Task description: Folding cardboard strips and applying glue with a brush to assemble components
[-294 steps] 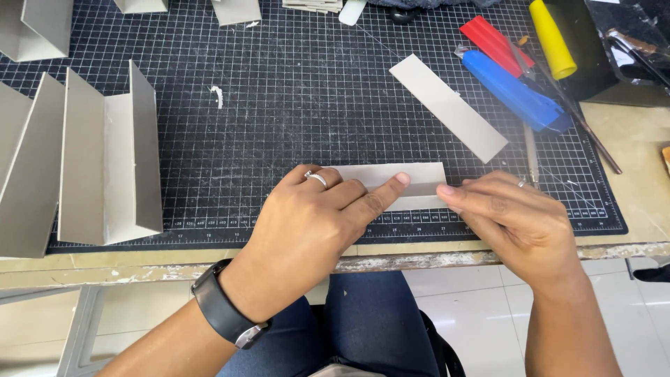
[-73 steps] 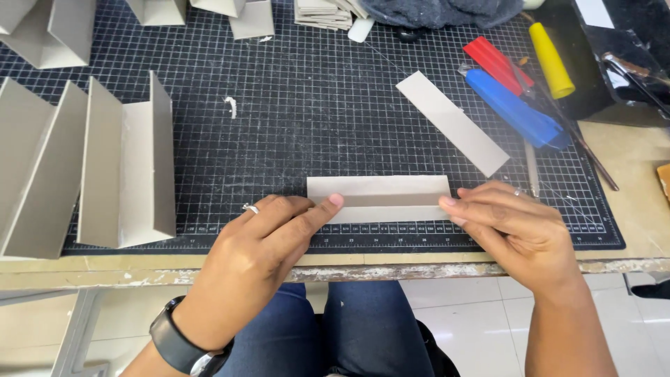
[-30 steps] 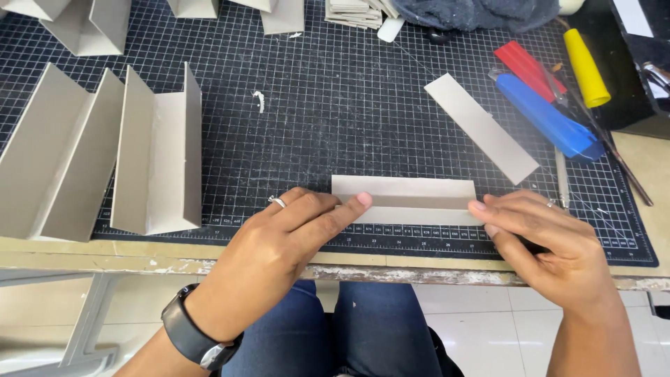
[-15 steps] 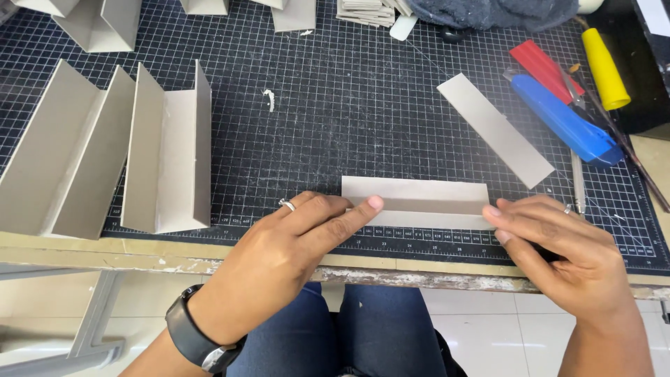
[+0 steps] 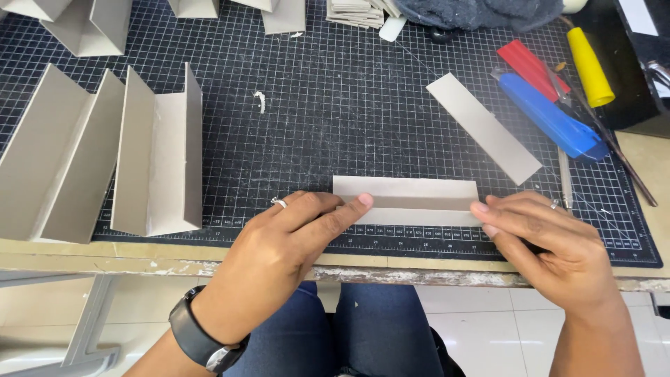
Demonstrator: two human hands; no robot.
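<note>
A folded grey cardboard strip (image 5: 412, 201) lies on the dark gridded cutting mat (image 5: 335, 119) near the front edge. My left hand (image 5: 279, 251), with a ring and a black wristwatch, presses its fingertips on the strip's left end. My right hand (image 5: 551, 244) pinches the strip's right end. The rear half of the strip stands slightly raised along a lengthwise crease.
A flat grey strip (image 5: 483, 127) lies diagonally at right. Folded cardboard channels (image 5: 157, 157) stand at left, more at the back (image 5: 84, 24). Red (image 5: 527, 66), blue (image 5: 548, 115) and yellow (image 5: 590, 56) tools lie at the right. A white scrap (image 5: 260, 101) sits mid-mat.
Both hands stay on the ends of the folded strip. The view has shifted slightly, so everything sits a little further right and lower than a second ago.
</note>
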